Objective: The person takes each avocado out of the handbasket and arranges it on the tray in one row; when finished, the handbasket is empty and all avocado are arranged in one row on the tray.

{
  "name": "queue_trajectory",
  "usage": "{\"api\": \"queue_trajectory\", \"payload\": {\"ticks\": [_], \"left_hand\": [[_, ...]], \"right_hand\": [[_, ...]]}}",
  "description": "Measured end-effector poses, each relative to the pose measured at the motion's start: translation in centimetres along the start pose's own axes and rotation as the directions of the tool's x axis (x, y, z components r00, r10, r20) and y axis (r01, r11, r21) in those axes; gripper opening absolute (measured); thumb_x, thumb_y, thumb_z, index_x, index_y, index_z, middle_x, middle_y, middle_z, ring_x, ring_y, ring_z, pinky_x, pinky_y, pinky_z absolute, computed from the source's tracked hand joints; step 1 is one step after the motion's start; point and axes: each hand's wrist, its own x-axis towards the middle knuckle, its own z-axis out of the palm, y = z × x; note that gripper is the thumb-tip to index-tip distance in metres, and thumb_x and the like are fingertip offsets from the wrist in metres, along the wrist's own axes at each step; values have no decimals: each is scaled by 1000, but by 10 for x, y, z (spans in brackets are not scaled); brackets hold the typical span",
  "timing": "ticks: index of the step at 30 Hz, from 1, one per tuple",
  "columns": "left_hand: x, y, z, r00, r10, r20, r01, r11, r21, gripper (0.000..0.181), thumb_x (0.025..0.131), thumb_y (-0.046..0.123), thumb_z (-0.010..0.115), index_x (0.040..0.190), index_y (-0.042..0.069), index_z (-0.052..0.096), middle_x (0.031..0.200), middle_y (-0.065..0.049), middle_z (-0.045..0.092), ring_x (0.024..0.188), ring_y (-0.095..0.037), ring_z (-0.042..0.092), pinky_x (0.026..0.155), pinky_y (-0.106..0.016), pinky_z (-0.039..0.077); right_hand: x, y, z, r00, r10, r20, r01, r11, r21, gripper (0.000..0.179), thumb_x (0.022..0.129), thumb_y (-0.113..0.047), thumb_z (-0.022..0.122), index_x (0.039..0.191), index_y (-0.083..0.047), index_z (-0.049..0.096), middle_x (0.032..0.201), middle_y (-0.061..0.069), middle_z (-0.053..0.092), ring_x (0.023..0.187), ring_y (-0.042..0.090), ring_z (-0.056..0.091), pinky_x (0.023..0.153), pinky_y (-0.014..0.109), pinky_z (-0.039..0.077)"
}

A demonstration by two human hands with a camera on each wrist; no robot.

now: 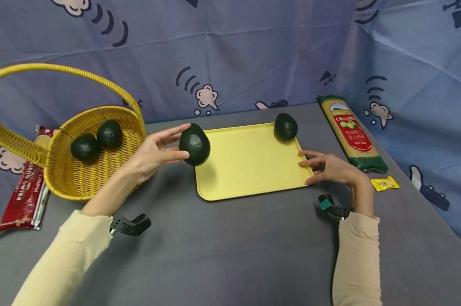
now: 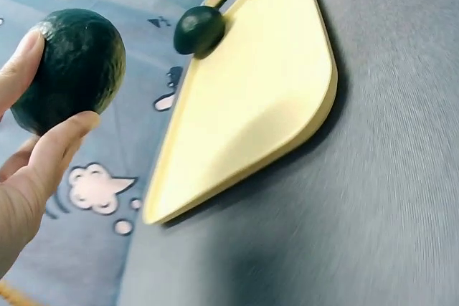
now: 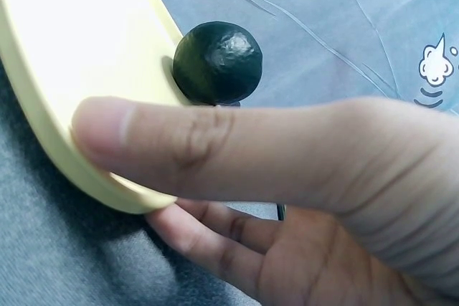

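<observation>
My left hand (image 1: 154, 153) holds a dark green avocado (image 1: 194, 145) between thumb and fingers, raised over the left end of a yellow tray (image 1: 245, 163). The left wrist view shows the same avocado (image 2: 75, 69) clear of the tray. At the tray's right edge, my right hand (image 1: 329, 168) pinches the rim; in the right wrist view the thumb (image 3: 107, 130) lies over it and fingers are below. Another avocado (image 1: 285, 126) sits at the tray's far right corner. Two more avocados (image 1: 86, 147) lie inside a yellow wicker basket (image 1: 89, 185) at the left.
A red spaghetti pack (image 1: 21, 204) lies partly behind the basket, whose tall handle (image 1: 62, 68) arches over it. To the right are a green and red pasta pack (image 1: 352, 134) and a small yellow packet (image 1: 385, 183). A blue printed cloth (image 1: 238, 63) hangs behind the grey table (image 1: 230, 255).
</observation>
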Motion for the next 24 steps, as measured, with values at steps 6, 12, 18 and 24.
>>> {"api": "queue_trajectory", "payload": {"ticks": [6,12,18,24], "left_hand": [[30,-25,10,998,22,57,-24,999,26,68,83,-8,69,143,15,48,144,-15,43,116,-25,58,86,-31,55],[60,-42,13,986,20,167,-37,995,98,67,84,-7,69,144,10,46,148,-10,40,125,-32,51,91,-30,51],[84,-52,14,980,-12,198,-17,989,148,66,84,-8,68,144,9,46,148,-9,41,125,-30,51,93,-31,50],[101,-54,10,990,-20,142,0,990,143,65,85,-6,69,143,12,47,146,-11,43,119,-28,56,88,-29,54]], "right_hand": [[0,0,0,1000,-5,-5,5,1000,-6,55,80,-14,79,128,3,59,153,17,29,136,41,28,105,58,34],[0,1,0,1000,-8,-8,8,1000,13,55,80,-14,79,129,3,59,154,16,29,135,41,31,105,58,34],[-1,2,0,1000,-12,-16,12,1000,15,55,80,-14,79,128,2,60,153,16,30,136,41,29,105,58,34],[-1,-1,0,1000,-18,-16,18,1000,-1,55,80,-16,80,128,3,60,152,17,31,135,40,31,104,57,36]]}}
